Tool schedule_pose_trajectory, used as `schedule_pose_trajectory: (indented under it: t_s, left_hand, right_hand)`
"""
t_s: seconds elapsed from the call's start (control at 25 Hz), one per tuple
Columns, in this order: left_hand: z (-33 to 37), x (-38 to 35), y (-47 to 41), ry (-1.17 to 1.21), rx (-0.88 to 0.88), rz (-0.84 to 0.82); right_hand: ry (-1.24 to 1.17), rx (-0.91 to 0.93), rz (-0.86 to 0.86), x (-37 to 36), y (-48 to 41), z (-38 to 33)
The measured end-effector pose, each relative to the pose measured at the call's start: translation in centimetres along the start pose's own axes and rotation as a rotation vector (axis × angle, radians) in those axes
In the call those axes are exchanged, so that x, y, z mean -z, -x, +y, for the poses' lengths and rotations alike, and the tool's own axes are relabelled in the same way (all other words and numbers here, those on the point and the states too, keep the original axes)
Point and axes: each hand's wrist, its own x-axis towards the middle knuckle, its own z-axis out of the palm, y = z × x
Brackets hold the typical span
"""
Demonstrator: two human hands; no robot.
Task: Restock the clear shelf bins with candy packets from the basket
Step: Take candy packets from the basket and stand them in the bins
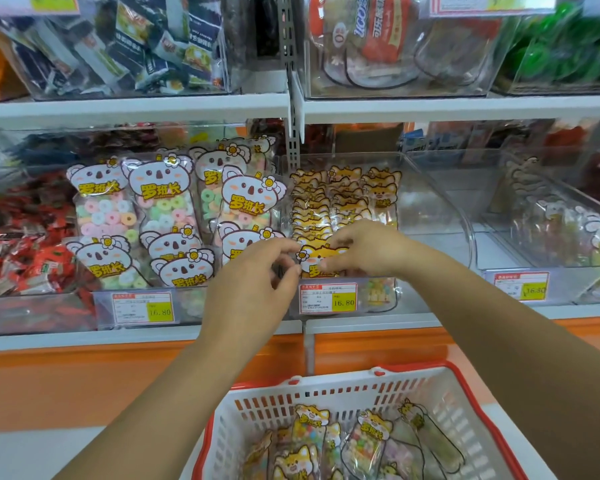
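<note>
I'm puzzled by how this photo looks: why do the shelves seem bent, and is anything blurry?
Head view: the wide-angle lens bows the shelf edge; the upper bin looks soft and smeared; the clear bin wall shows pale glare; the middle price tag is sharp.

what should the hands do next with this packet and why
Probably ease the fox packet down into the front of the clear bin and let go. The left hand and right hand both pinch it upright before the rows standing there, and more packets wait in the basket.
</note>
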Motion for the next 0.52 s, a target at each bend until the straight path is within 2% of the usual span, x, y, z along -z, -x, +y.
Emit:
schedule_pose_trajectory:
  t_s: [0.08, 0.12, 0.2, 0.28, 0.4, 0.52]
  left_hand:
    - [0.5, -0.2, 0.0, -0.011, -0.071, -0.015]
    - [0.9, -0.3, -0.2, -0.013, -0.119, -0.020]
    - [2.1, -1.1, -1.3, -0.072, -0.216, -0.078]
    - [3.4, -2.2, -3.4, -0.222, -0.238, -0.200]
    - [5.4, -3.7, -7.4, -0.462, -0.077, -0.435]
    - [6.9, -4.6, -10.3, -0.679, 0.011, -0.562]
  right_hand:
    - [-0.183, -0.022, 0.116, 2.1, 0.3, 0.4]
    - [-0.194, -0.038, 0.201, 3.5, 0.5, 1.0]
    - [0.021, -0.099, 0.288, 5.6, 0.7, 2.8]
    - [0.130, -0.168, 0.210, 5.9, 0.9, 4.3]
    - [-0.006, -0.210, 0.116, 4.2, 0.5, 5.0]
    - [-0.022, -0.155, 0.088, 3.1, -0.2, 5.0]
